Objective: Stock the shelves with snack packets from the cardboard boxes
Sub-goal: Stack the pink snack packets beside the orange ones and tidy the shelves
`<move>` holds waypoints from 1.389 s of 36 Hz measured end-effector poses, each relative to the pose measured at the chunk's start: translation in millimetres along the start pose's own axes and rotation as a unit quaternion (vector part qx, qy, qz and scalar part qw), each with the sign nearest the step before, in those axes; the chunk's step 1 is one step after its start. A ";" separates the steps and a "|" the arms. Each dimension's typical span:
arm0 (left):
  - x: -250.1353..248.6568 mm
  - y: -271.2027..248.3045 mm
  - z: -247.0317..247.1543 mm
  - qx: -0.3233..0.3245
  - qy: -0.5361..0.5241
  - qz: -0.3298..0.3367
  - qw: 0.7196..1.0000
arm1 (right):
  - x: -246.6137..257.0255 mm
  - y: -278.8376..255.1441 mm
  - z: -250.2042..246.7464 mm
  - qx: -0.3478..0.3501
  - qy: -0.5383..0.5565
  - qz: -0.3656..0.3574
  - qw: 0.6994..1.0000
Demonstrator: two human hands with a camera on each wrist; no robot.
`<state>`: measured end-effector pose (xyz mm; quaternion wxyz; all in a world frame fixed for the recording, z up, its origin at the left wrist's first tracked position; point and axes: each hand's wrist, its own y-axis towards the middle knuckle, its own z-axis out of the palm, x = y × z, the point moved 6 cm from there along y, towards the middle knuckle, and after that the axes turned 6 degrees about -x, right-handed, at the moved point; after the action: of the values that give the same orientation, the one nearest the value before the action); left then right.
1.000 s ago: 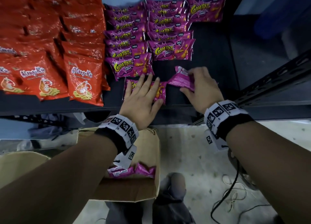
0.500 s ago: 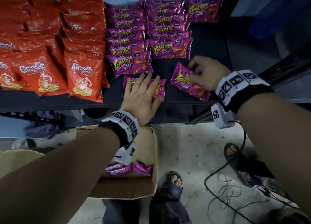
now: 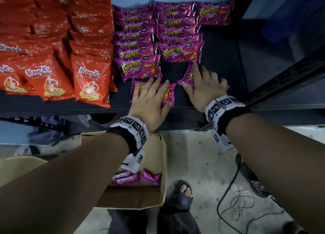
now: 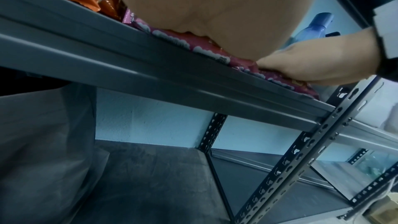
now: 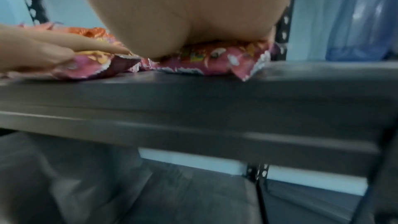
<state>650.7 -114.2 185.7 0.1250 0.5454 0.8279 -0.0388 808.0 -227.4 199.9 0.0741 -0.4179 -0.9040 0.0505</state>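
On the shelf [image 3: 219, 45], purple packet [image 3: 168, 95] under flat left hand [image 3: 151, 102]; another under right hand [image 3: 204, 86]

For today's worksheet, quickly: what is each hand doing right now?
Left hand: open, flat on a purple packet.
Right hand: open, pressing another purple packet.

dim bluish light throughout; head view bends at its edges, right wrist view is blurred, left wrist sharper.
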 end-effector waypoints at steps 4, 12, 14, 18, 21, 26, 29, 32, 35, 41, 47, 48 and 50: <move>0.7 1.7 -0.7 0.004 0.004 -0.001 1.000 | -2.3 6.3 -1.5 0.027 -0.006 0.027 0.999; 5.3 15.7 -25.6 0.074 -0.032 -0.020 0.997 | -9.5 6.2 -24.4 0.015 0.034 0.044 0.998; 13.1 20.7 -33.7 0.096 0.002 -0.018 0.995 | -11.3 5.8 -32.4 0.009 0.022 0.051 0.998; 23.3 27.0 -45.7 0.104 0.043 -0.002 0.994 | -7.5 12.8 -40.6 0.040 0.045 0.038 0.997; 29.0 29.5 -49.4 0.112 0.048 -0.013 0.993 | 5.0 20.8 -47.9 0.068 0.091 0.005 0.993; 33.3 38.6 -62.6 0.071 0.010 -0.040 0.997 | 26.3 33.7 -57.8 0.044 0.076 -0.022 0.996; 35.6 48.8 -72.6 0.032 -0.010 -0.046 0.998 | 36.2 43.0 -66.0 0.015 0.023 -0.031 0.999; 38.1 57.6 -77.9 0.012 -0.011 -0.048 0.999 | 45.3 50.7 -71.8 -0.019 -0.009 -0.052 0.998; 41.4 62.0 -81.5 -0.001 0.002 -0.053 0.999 | 51.3 55.7 -71.9 -0.038 -0.003 -0.058 0.998; 48.0 66.0 -86.6 -0.017 0.024 -0.054 0.998 | 62.4 63.4 -73.5 -0.045 0.034 -0.077 0.995; 44.0 66.4 -95.5 -0.049 0.028 -0.044 0.997 | 64.0 63.7 -70.3 -0.118 0.091 -0.080 0.986; 43.0 65.0 -95.6 -0.048 0.026 -0.049 0.997 | 64.4 62.4 -69.8 -0.131 0.104 -0.079 0.983; 41.3 60.3 -92.3 -0.033 0.026 -0.050 0.998 | 65.1 58.1 -68.6 -0.147 0.122 -0.081 0.978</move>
<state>675.1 -34.6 268.8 0.1195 0.4997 0.8579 -0.0038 821.9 -138.1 264.5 0.1254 -0.3525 -0.9166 -0.1409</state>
